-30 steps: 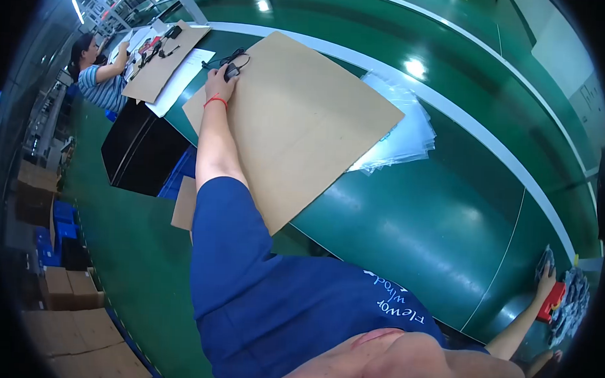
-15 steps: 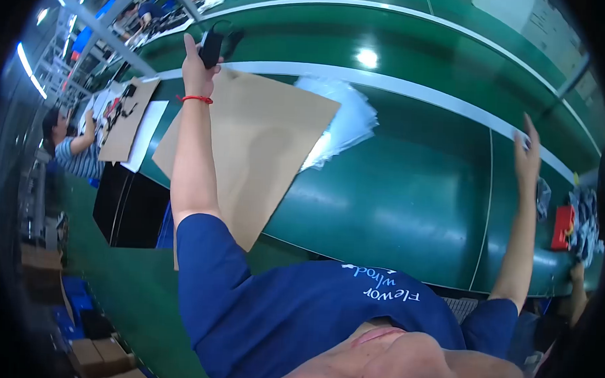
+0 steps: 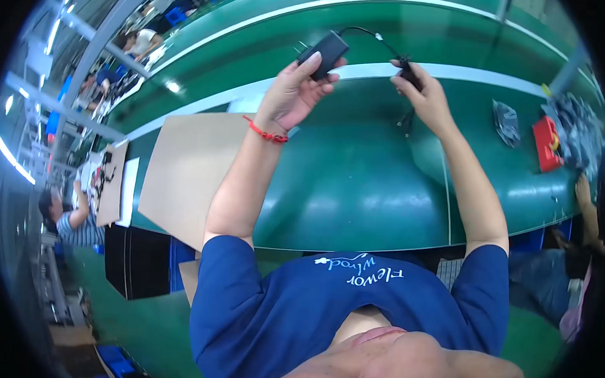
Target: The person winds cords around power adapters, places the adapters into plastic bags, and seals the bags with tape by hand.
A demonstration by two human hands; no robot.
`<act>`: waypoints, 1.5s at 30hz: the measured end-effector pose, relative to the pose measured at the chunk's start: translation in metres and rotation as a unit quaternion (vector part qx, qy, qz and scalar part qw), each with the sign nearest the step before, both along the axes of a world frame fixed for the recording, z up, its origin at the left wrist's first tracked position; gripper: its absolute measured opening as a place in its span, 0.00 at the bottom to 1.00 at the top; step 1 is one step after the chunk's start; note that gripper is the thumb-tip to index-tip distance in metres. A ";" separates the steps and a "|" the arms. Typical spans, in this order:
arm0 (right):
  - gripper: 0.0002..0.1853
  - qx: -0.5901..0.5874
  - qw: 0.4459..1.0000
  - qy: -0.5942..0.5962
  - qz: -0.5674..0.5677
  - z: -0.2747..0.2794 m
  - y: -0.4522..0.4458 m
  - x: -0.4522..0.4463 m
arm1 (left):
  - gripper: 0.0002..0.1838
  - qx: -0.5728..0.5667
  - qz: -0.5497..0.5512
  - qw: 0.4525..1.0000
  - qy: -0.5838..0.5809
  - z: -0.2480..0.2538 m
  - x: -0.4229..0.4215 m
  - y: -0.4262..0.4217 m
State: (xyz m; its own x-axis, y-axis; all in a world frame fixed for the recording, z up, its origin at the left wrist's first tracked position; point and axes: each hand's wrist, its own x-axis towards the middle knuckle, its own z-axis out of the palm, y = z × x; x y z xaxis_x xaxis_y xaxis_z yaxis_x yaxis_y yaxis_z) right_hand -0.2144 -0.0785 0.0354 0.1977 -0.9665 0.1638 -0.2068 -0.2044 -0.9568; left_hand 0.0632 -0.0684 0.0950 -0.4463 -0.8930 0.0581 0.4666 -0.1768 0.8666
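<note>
My left hand (image 3: 294, 95), with a red string bracelet at the wrist, holds a black power adapter (image 3: 330, 54) above the green table. The adapter's metal plug prongs point to the upper left. From it a thin black cable (image 3: 365, 30) arcs across to my right hand (image 3: 425, 97). The fingers of that hand are closed on the bundled part of the cable, and loose ends dangle below. Part of the bundle is hidden by the fingers.
A brown cardboard sheet (image 3: 180, 165) lies at the left of the green table (image 3: 356, 191). Toward the right are a bagged item (image 3: 506, 123), a red box (image 3: 547, 144) and a pile of grey bags (image 3: 578, 132). Co-workers sit at the left (image 3: 81, 221) and right.
My left hand has brought the adapter to the right. My right hand has come in from the far right and taken hold of the cable. The view has shifted.
</note>
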 end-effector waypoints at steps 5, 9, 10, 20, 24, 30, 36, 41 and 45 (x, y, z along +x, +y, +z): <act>0.30 -0.217 0.975 0.051 -0.007 0.000 0.024 -0.001 | 0.21 -0.056 0.136 0.989 -0.032 -0.001 -0.029 -0.011; 0.28 -0.378 0.902 0.209 -0.012 -0.001 0.028 0.003 | 0.20 -0.091 0.193 0.976 -0.041 -0.004 -0.039 -0.022; 0.28 -0.418 0.852 0.315 -0.026 -0.003 0.029 0.005 | 0.20 -0.103 0.201 0.973 -0.041 -0.006 -0.042 -0.022; 0.22 -0.022 0.981 -0.193 -0.005 -0.013 0.015 -0.012 | 0.20 -0.039 0.051 0.993 -0.100 -0.055 -0.065 0.021; 0.21 -0.014 0.981 -0.182 0.059 -0.017 0.020 0.001 | 0.23 -0.073 0.069 0.978 -0.180 -0.067 -0.068 0.023; 0.21 -0.100 0.990 -0.073 0.061 -0.013 0.025 0.014 | 0.24 -0.202 0.131 0.950 -0.199 -0.074 -0.073 0.022; 0.19 -0.186 0.962 0.199 0.034 -0.019 0.021 0.010 | 0.18 -0.171 0.193 0.952 -0.167 -0.113 -0.069 0.020; 0.17 -0.298 0.945 0.126 -0.054 -0.044 0.036 0.025 | 0.20 -0.073 0.143 0.987 -0.012 -0.102 -0.092 0.036; 0.16 -0.364 0.915 0.147 -0.097 -0.049 0.037 0.037 | 0.21 -0.019 0.169 0.985 -0.011 -0.097 -0.092 0.043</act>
